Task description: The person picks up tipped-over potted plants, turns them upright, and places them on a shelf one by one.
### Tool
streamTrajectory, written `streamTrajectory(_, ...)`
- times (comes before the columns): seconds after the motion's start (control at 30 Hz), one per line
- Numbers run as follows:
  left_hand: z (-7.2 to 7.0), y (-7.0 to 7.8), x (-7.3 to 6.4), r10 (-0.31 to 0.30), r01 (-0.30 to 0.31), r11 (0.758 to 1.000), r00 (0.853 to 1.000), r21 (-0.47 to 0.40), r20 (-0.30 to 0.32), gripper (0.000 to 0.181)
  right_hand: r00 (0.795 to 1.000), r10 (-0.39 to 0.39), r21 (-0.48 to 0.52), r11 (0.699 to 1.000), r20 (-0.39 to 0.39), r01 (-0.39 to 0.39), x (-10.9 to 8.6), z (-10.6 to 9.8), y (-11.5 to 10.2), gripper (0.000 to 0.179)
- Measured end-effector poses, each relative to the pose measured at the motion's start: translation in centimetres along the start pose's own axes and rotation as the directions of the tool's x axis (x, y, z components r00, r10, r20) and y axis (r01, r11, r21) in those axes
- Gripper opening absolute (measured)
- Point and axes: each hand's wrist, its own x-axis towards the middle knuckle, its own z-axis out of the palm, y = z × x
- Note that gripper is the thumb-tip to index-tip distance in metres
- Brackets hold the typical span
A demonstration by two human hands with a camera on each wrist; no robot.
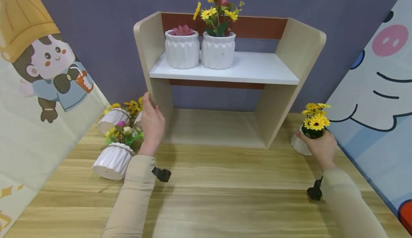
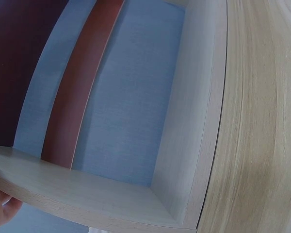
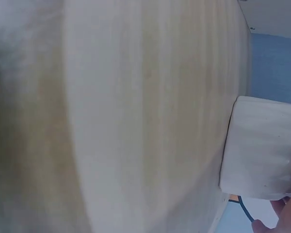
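My left hand [image 1: 152, 125] grips the front edge of the left side panel [image 1: 145, 48] of a light wood two-tier shelf. In the left wrist view its fingers [image 2: 8, 206] lie on the panel's outer side. To the right of the shelf, my right hand [image 1: 323, 150] holds a white ribbed flowerpot [image 1: 299, 144] with yellow daisy-like flowers [image 1: 316, 121] round its upper part. The right wrist view shows this pot [image 3: 259, 145] upright at the tabletop. On the white upper board [image 1: 257, 66] stand a potted pink succulent [image 1: 182, 50] and a pot of yellow flowers [image 1: 219, 52].
Left of the shelf, several white flowerpots lie on their sides, among them a front pot [image 1: 114, 161] with mixed flowers and a rear pot [image 1: 113, 119]. Cartoon-printed panels [image 1: 379, 87] flank the wooden table [image 1: 231, 195], and a dark grey-blue wall [image 1: 96, 34] stands behind.
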Motion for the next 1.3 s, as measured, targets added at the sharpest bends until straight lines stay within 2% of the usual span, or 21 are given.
streamTrajectory(0.27,0.0,0.0,-0.1,0.003,-0.003,1.000,1.000,0.011,-0.003,0.045,0.999,-0.029,-0.005,1.000,-0.023,0.028,-1.0,-0.7,-0.3,0.104)
streamTrajectory(0.5,0.0,-0.1,-0.1,0.012,-0.012,1.000,1.000,0.010,-0.011,0.045,0.991,-0.077,0.010,0.997,-0.112,0.079,-2.2,-2.2,-0.8,0.083)
streamTrajectory(0.8,0.0,0.0,-0.1,0.008,-0.008,1.000,1.000,0.004,-0.011,0.046,0.970,-0.153,-0.046,0.988,-0.190,0.146,-3.4,-3.4,-1.0,0.073)
streamTrajectory(1.0,0.0,-0.1,-0.1,0.011,-0.011,1.000,1.000,0.002,-0.021,0.045,0.943,-0.238,-0.064,0.971,-0.232,0.229,-4.2,-4.4,-2.3,0.065)
streamTrajectory(1.17,0.0,-0.1,-0.1,0.013,-0.013,1.000,1.000,-0.001,-0.017,0.046,0.898,-0.341,-0.069,0.939,-0.277,0.336,-4.7,-5.0,-3.7,0.056)
streamTrajectory(1.3,0.0,-0.1,-0.1,0.019,-0.019,1.000,1.000,0.004,-0.010,0.046,0.868,-0.398,-0.052,0.914,-0.297,0.402,-5.3,-5.6,-4.9,0.060)
